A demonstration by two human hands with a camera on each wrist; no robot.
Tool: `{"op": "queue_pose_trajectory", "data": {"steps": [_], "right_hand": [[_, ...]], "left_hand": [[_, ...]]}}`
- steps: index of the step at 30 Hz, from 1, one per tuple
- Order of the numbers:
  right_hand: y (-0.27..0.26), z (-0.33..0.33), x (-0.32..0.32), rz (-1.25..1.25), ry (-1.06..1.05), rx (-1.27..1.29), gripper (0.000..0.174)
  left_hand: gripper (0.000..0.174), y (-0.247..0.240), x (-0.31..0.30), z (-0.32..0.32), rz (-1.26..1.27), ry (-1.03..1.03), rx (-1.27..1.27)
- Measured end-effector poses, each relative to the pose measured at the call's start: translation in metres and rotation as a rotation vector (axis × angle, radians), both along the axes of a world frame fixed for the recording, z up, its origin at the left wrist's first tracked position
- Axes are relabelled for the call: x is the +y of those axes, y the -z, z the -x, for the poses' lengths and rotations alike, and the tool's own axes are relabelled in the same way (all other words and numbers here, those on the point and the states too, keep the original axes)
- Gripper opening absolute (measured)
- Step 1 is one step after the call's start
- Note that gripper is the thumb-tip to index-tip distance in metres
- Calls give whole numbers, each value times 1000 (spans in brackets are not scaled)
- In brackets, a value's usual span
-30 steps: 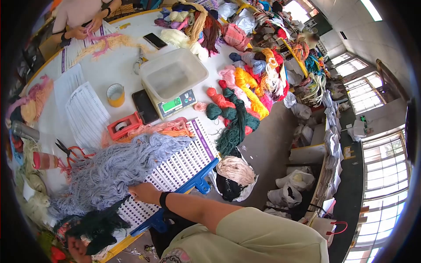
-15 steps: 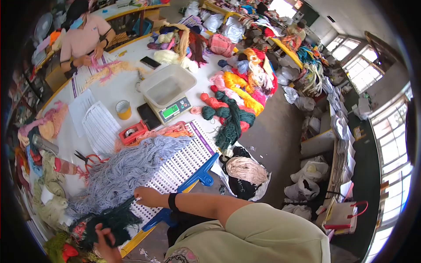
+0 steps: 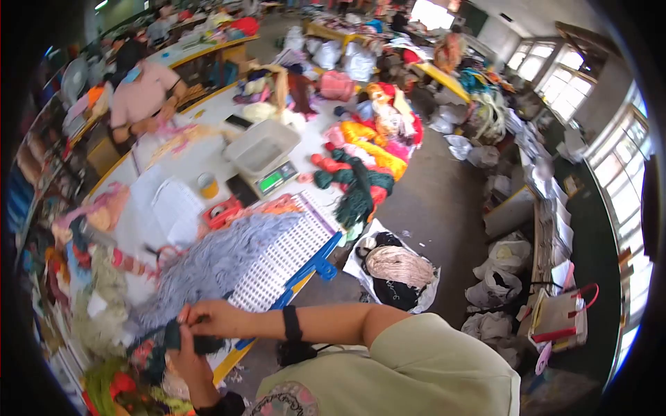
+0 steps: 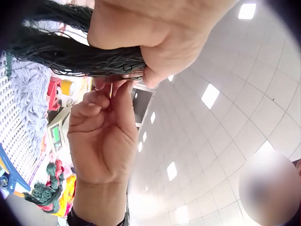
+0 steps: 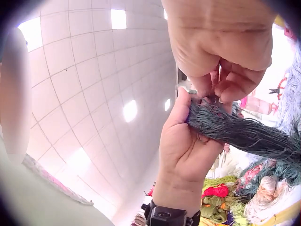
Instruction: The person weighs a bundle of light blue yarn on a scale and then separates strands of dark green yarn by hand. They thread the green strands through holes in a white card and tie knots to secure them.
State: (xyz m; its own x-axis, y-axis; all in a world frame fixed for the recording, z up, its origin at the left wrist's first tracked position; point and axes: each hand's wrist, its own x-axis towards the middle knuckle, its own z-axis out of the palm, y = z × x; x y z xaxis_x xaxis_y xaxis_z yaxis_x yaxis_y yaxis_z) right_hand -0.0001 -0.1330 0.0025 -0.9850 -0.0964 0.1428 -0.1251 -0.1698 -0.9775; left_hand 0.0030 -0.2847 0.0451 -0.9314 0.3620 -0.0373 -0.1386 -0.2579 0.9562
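Observation:
A skein of dark green yarn [image 5: 249, 134] runs through my left hand [image 3: 191, 364], whose thumb and fingers grip its bunched end; its loose strands hang toward the table in the right wrist view. My right hand [image 3: 218, 319] meets the left there, thumb and fingertips pinching at the very end of the skein [image 4: 70, 56]. What small strand sits between those right fingertips I cannot tell. Just beyond the hands, a large heap of grey-blue yarn [image 3: 215, 256] covers part of a white sheet with rows of dark dots [image 3: 267, 274].
Blue clips [image 3: 322, 267] hold the sheet at the table edge. Farther back stand a scale [image 3: 276, 179] with a plastic tub [image 3: 263, 142], a red tape dispenser [image 3: 220, 211] and colourful skeins [image 3: 371, 142]. A bag of yarn [image 3: 399, 267] sits on the floor. Another person [image 3: 142, 100] works opposite.
The right hand has moved left off the dotted sheet, and the left hand has risen to meet it. Dark green yarn is now lifted between them. The head view has tilted upward.

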Motion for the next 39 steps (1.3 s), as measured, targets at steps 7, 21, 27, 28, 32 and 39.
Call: {"op": "queue_pose_trajectory", "data": {"steps": [7,21,27,28,32,39], "right_hand": [[-49,-29,-9,179,-108,-222,8],[-70,-34,-4,219,-69,-410,10],[-55,-32,4,-100,-96,-209,10],[-59,-32,5,-26,-91,-258,9],[-71,-33,7,191,-56,-392,9],[-73,-34,20,438,-117,-494,10]], "left_hand": [[28,-25,-9,-11,-183,-130,-145],[57,-30,-7,-22,-325,-34,-218],[55,-22,-2,-19,-239,66,-131],[52,-24,-1,-19,-304,44,-163],[42,-22,4,-18,-335,-28,-185],[30,-20,11,-17,-238,-73,-208]]}}
